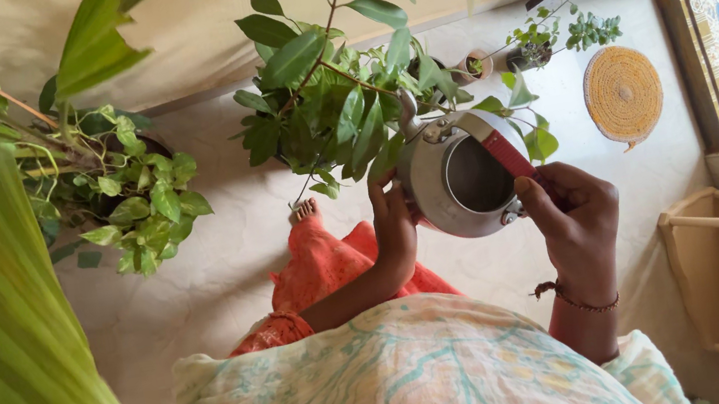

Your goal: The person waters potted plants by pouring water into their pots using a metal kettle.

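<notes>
Between both hands (487,220), a metal kettle (462,181), spout seemingly among leaves (335,110).

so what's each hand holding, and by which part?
Both hold the metal kettle. The right hand grips its red-wrapped handle; the left hand is pressed against the body's side.
</notes>
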